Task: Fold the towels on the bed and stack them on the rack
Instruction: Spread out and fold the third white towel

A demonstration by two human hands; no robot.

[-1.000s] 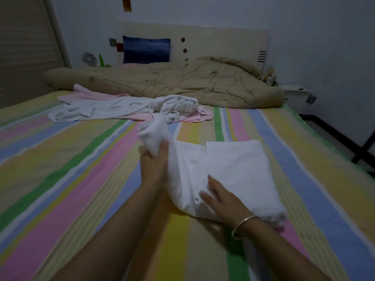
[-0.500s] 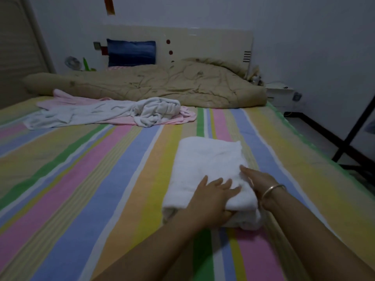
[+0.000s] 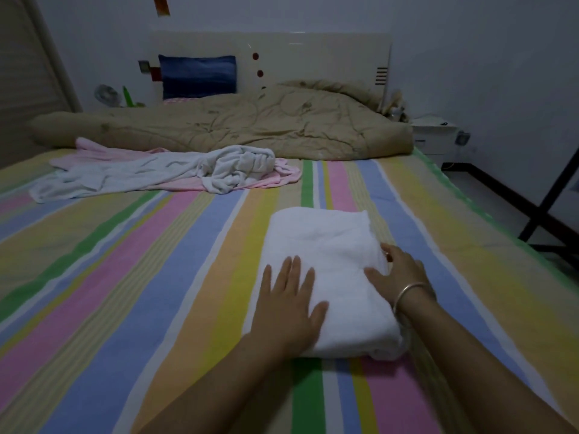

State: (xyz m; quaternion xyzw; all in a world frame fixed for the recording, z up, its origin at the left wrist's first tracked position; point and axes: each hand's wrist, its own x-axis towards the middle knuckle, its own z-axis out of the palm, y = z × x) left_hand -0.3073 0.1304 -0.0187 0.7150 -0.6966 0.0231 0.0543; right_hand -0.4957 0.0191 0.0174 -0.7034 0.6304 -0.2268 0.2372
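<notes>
Head camera: the folded white towel [image 3: 326, 258] lies on the striped bed [image 3: 125, 292] right in front of the person. Its long axis runs away from them toward the headboard [image 3: 297, 54], in line with the stripes.

The left hand [image 3: 288, 308] lies flat on the towel's near left corner. Its grip is wide, with the fingers straight and spread, pressing and holding nothing. The right hand [image 3: 399, 272], which wears a bracelet [image 3: 407, 291], sits at the towel's right edge. Its thumb lies on top and its fingers bend down over the folded side, so this grip seems closed on the towel's edge. How far the fingertips reach under cannot be seen.

Both hands are on the towel's near half, and its far end lies free. A lift would probably call for the left hand to slide under the left edge, so the two grips face each other across the short axis and the layers stay together.

Right of the towel there is a band of bare sheet, then the bed's edge, then floor and a black metal frame [image 3: 551, 195]. That frame may be the rack, though too little of it shows to be sure. Carrying the towel that way would be a swing to the right, on the right hand's side.

Left of the towel the sheet is bare. Beyond the towel, well apart from it, a crumpled white towel [image 3: 163, 172] lies over a pink towel [image 3: 94, 150], both unfolded, just before the rolled beige quilt [image 3: 250, 126].
</notes>
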